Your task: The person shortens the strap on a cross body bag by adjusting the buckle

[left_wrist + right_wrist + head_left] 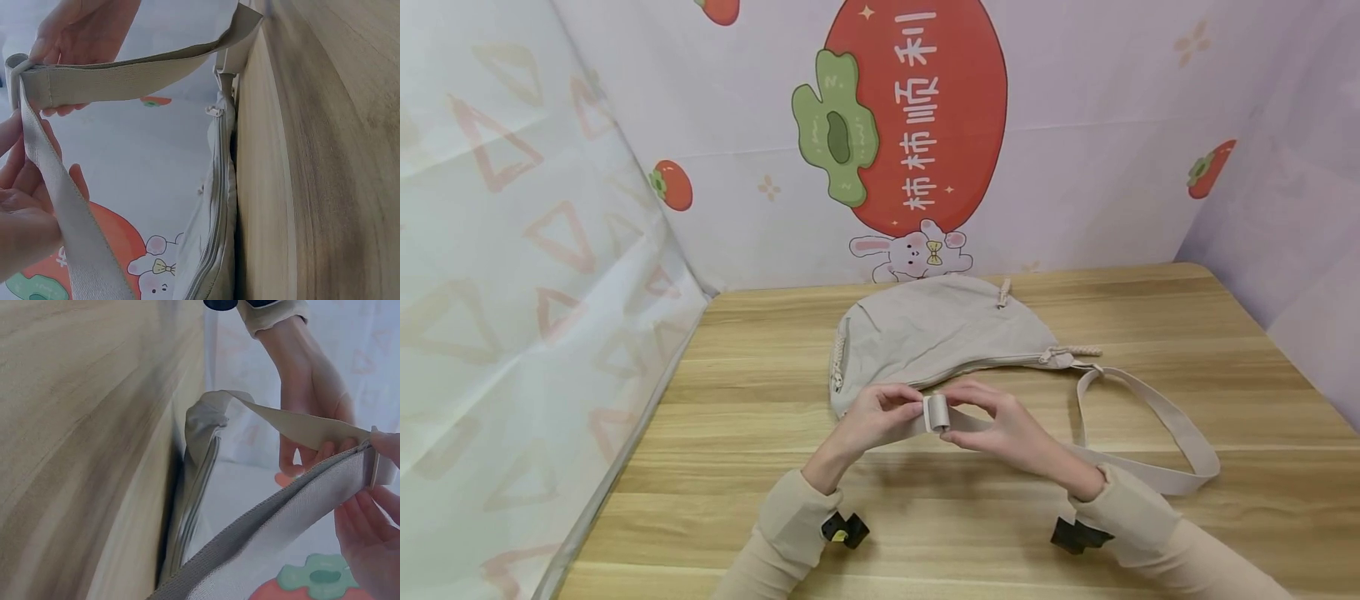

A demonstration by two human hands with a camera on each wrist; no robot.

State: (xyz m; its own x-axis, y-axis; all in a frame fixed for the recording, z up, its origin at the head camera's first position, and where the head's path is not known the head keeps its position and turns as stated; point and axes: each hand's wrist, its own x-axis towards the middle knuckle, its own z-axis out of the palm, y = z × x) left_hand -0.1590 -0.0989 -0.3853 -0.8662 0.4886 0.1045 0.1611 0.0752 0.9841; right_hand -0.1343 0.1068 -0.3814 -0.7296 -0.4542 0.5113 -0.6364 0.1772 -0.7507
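Above the surface, on the near side of the bag, the left grip pinched the strap at its buckle; the right grip pinched it opposite. Strap adjustment seemed in hand; the next move probably called for steadying the buckle and sliding the strap through.

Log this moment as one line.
left hand: pinching strap at loop | right hand: pinching strap, loop's other side | bag: on table

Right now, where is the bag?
In the head view, the bag lies centrally on the table, towards its far edge, beyond the left hand and right hand, its strap looping right.
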